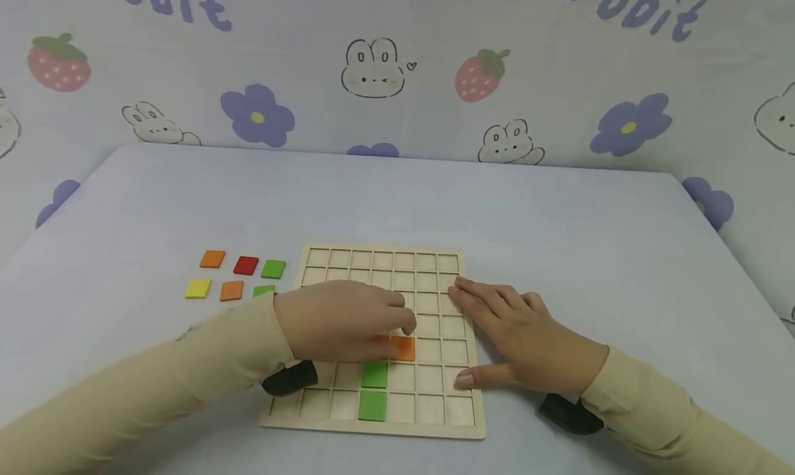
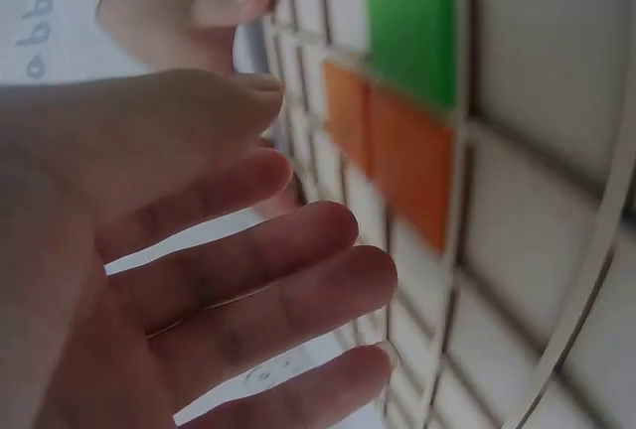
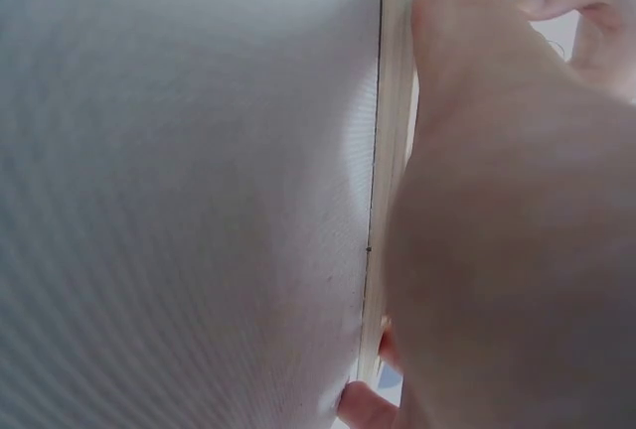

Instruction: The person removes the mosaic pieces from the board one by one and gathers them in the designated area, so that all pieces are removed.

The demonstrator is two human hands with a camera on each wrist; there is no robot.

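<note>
Head | left hand (image 1: 344, 320) over orange square (image 1: 406, 349) | right hand (image 1: 518, 333) touching wooden grid (image 1: 428, 351)

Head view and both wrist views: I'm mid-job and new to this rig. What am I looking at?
There is no machine here, only a person working bare-handed. The head picture is taken from the person's head, looking forward and down; the other two are taken from each wrist. On the table lies a wooden board divided into squares, with two orange tiles and two green tiles showing in it. Loose tiles lie to its left. The left hand is over the board, holding nothing that shows; the right hand rests on the board's right edge.
</note>
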